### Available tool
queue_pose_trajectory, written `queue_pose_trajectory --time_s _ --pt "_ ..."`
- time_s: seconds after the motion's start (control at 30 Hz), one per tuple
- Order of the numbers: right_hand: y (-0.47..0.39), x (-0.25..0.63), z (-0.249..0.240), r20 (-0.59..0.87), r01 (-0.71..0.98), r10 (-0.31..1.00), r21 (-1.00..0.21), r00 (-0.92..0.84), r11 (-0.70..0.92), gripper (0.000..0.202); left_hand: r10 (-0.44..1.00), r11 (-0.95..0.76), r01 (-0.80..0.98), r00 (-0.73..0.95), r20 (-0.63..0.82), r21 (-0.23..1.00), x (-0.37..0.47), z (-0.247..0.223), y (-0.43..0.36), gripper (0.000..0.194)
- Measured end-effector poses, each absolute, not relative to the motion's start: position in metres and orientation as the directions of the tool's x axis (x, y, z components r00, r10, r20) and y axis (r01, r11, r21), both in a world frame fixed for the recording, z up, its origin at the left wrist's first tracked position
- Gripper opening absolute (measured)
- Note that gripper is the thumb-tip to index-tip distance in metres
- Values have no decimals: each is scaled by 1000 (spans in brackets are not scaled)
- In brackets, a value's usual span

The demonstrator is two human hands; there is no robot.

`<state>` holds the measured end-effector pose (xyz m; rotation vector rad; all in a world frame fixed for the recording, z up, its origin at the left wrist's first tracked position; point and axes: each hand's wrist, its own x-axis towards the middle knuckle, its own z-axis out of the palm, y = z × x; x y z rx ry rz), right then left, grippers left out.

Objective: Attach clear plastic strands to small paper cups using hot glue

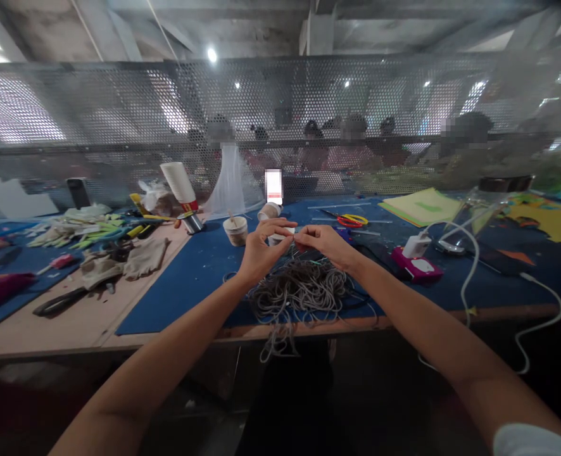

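Observation:
My left hand (266, 248) and my right hand (327, 244) are raised close together above the table, fingertips nearly meeting. Thumb and fingers are pinched on both; what they hold between them is too small to name. Below them a tangled heap of grey cord (304, 288) lies on the blue mat (176, 291), with some loops hanging over the front edge. Just behind my left hand are a tipped paper cup (270, 211) and a white container, mostly hidden by my fingers. Another cup with a stick (235, 232) stands to the left.
Red-and-yellow scissors (352, 220) lie behind my right hand. Right are a purple power block (417, 265), white cables and a glass jug (470, 218). Left are stacked cups (178, 183), a can (191, 221), gloves (146, 258) and tools. A perforated screen (290, 95) stands behind, with people beyond.

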<state>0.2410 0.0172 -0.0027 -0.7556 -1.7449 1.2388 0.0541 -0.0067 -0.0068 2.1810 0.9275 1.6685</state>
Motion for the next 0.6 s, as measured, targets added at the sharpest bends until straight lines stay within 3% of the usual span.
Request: queue_pose_trajectory --time_s 0.23,0.6 --pt "17 239 -4 274 -37 841 -956 -467 291 36 633 -757 312 133 763 574 57 -4 -12 8" --pt "21 241 -7 344 41 849 -919 -402 392 34 592 -775 366 138 794 515 56 -5 -9 7"
